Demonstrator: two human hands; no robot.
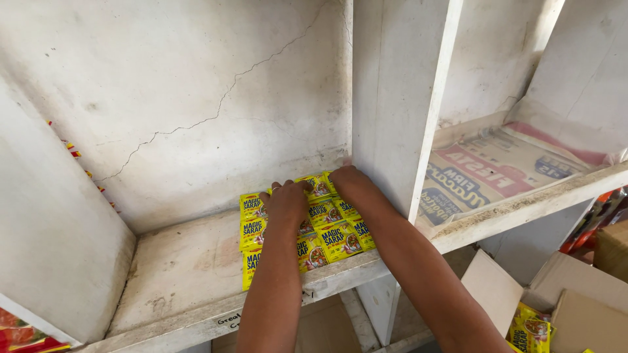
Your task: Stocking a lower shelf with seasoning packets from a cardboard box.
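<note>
The small yellow foil seasoning sachets (327, 229), joined in strips, look light, limp and slick, likely best pinched at a strip's edge. They lie in rows on the white wooden shelf (183, 268) at lower centre. The left hand (288, 199) presses flat on them, fingers spread; the right hand (347, 180) rests flat on their far edge.

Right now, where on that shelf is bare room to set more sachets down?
Bare board lies left of the yellow sachets, out to the left wall. The corner by the white divider is crowded: left hand and right hand press there.
</note>
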